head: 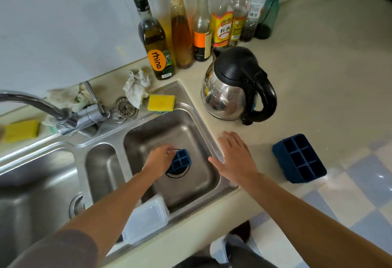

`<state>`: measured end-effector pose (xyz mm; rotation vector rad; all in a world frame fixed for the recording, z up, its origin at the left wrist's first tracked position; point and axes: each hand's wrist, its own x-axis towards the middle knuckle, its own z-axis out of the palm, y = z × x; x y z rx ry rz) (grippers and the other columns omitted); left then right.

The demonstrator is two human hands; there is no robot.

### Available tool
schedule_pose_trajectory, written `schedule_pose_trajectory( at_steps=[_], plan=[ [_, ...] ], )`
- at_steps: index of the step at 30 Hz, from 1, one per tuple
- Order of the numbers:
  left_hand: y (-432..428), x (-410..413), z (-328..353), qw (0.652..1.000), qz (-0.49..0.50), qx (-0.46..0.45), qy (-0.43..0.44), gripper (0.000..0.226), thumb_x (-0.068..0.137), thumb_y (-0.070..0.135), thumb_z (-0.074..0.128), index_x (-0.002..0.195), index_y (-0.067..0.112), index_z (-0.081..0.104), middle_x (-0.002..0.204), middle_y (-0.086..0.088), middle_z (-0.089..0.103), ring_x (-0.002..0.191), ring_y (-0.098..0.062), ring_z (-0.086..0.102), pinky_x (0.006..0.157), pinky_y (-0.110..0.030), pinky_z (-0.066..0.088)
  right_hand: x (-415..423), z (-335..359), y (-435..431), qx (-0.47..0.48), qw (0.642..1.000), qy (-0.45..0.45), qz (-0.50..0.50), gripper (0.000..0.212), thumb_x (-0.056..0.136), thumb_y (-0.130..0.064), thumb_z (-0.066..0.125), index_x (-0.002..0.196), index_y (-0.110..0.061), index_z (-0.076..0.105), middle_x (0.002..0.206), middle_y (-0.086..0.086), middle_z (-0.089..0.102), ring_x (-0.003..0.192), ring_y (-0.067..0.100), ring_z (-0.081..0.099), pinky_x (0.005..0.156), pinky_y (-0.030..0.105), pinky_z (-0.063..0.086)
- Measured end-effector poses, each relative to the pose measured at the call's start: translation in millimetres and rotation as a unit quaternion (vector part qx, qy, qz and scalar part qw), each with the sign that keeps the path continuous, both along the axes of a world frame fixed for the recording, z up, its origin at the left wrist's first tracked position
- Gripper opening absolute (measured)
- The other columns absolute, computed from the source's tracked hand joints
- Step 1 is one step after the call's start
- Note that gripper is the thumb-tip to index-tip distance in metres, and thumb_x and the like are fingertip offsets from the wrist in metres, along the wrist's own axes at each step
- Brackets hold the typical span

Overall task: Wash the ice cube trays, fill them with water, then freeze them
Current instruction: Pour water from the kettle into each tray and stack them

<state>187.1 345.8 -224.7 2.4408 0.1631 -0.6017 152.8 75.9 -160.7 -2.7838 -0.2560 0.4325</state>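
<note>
A dark blue ice cube tray (180, 161) sits low in the right sink basin (191, 132), over the drain. My left hand (159, 157) reaches down into the basin and grips the tray's left side, covering part of it. A second dark blue ice cube tray (299, 158) lies on the counter at the right, near the front edge, cavities up. My right hand (235, 157) hovers over the sink's right rim with fingers spread and straight, holding nothing, well left of that second tray.
The faucet (63, 113) stands at the left behind the basins. A yellow sponge (161, 102) lies on the sink's back ledge, another yellow sponge (21, 130) far left. A kettle (237, 85) and several bottles (152, 34) stand behind. A clear plastic lid (146, 219) leans at the basin's front.
</note>
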Motion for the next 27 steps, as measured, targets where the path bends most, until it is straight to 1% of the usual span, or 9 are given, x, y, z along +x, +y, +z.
schedule_pose_trajectory(
  at_steps=[3, 6, 8, 11, 14, 16, 19, 22, 27],
  plan=[
    [-10.5, -11.1, 23.6, 0.999, 0.035, -0.038, -0.011, 0.021, 0.102, 0.025, 0.056, 0.117, 0.021, 0.07, 0.107, 0.004, 0.07, 0.1, -0.015, 0.066, 0.087, -0.032, 0.054, -9.3, 30.6, -18.5, 0.071, 0.995, -0.05, -0.04, 0.061, 0.1, -0.056, 0.045, 0.145, -0.015, 0.047, 0.16, 0.008, 0.036, 0.153, 0.025, 0.023, 0.124, 0.042, 0.023],
    [-23.3, -14.6, 45.5, 0.997, 0.022, -0.052, -0.045, 0.019, 0.1, 0.016, 0.056, 0.091, 0.029, 0.067, 0.087, 0.008, 0.066, 0.082, -0.013, 0.062, 0.075, -0.031, 0.05, -11.9, 64.4, -38.3, 0.192, 0.953, -0.19, -0.139, 0.046, 0.095, -0.056, 0.048, 0.113, -0.015, 0.062, 0.117, -0.006, 0.058, 0.113, 0.011, 0.051, 0.095, 0.03, 0.048],
    [-35.2, -14.2, 60.9, 0.997, 0.01, -0.043, -0.064, 0.027, 0.099, 0.013, 0.055, 0.079, 0.031, 0.056, 0.078, 0.008, 0.063, 0.072, -0.015, 0.059, 0.074, -0.04, 0.051, -2.9, 86.1, -47.9, 0.256, 0.91, -0.235, -0.224, 0.031, 0.091, -0.055, 0.056, 0.098, -0.024, 0.057, 0.099, -0.019, 0.052, 0.092, 0.002, 0.049, 0.079, 0.013, 0.042],
    [-50.5, -15.1, 77.2, 0.993, 0.029, -0.07, -0.087, 0.026, 0.1, 0.018, 0.057, 0.079, 0.034, 0.059, 0.077, 0.009, 0.065, 0.072, -0.011, 0.061, 0.078, -0.036, 0.053, 24.8, 110.1, -60.1, 0.324, 0.851, -0.267, -0.316, 0.036, 0.085, -0.055, 0.061, 0.096, -0.022, 0.053, 0.096, -0.012, 0.052, 0.087, 0.006, 0.05, 0.074, 0.01, 0.039],
    [-59.8, -15.6, 83.0, 0.989, 0.05, -0.116, -0.08, 0.018, 0.099, 0.02, 0.059, 0.084, 0.02, 0.067, 0.078, -0.001, 0.071, 0.08, -0.021, 0.069, 0.08, -0.037, 0.053, 57.0, 119.1, -68.7, 0.35, 0.846, -0.224, -0.335, 0.037, 0.089, -0.053, 0.063, 0.101, -0.018, 0.058, 0.097, -0.003, 0.06, 0.087, 0.012, 0.057, 0.073, 0.018, 0.046],
    [-60.0, -16.2, 86.2, 0.987, 0.051, -0.129, -0.078, 0.015, 0.099, 0.024, 0.061, 0.085, 0.029, 0.067, 0.079, 0.006, 0.072, 0.082, -0.015, 0.07, 0.082, -0.032, 0.053, 74.2, 116.9, -71.0, 0.367, 0.862, -0.146, -0.316, 0.036, 0.094, -0.052, 0.06, 0.089, -0.017, 0.063, 0.082, -0.003, 0.066, 0.076, 0.012, 0.062, 0.064, 0.018, 0.048],
    [-57.3, -16.7, 87.7, 0.987, 0.03, -0.142, -0.062, 0.019, 0.1, 0.02, 0.059, 0.084, 0.026, 0.067, 0.081, 0.001, 0.074, 0.081, -0.018, 0.071, 0.083, -0.036, 0.056, 88.5, 109.3, -69.0, 0.439, 0.842, -0.063, -0.306, 0.052, 0.1, -0.052, 0.053, 0.074, -0.009, 0.068, 0.066, 0.006, 0.068, 0.062, 0.015, 0.064, 0.065, 0.027, 0.054],
    [-52.5, -18.5, 88.0, 0.987, 0.037, -0.155, -0.036, 0.022, 0.101, 0.021, 0.056, 0.082, 0.027, 0.067, 0.083, -0.002, 0.076, 0.08, -0.018, 0.072, 0.081, -0.035, 0.055, 88.1, 103.7, -64.0, 0.474, 0.821, -0.054, -0.314, 0.062, 0.099, -0.059, 0.048, 0.057, -0.015, 0.063, 0.054, 0.009, 0.059, 0.053, 0.018, 0.058, 0.059, 0.023, 0.053],
    [-54.9, -19.6, 83.8, 0.97, 0.095, -0.224, 0.005, 0.021, 0.101, 0.016, 0.057, 0.084, 0.022, 0.069, 0.077, 0.001, 0.073, 0.067, -0.017, 0.069, 0.074, -0.032, 0.054, 70.7, 101.2, -42.9, 0.485, 0.792, -0.065, -0.366, 0.067, 0.098, -0.062, 0.047, 0.057, -0.009, 0.057, 0.046, 0.003, 0.051, 0.042, 0.016, 0.049, 0.045, 0.022, 0.046]
  ],
)
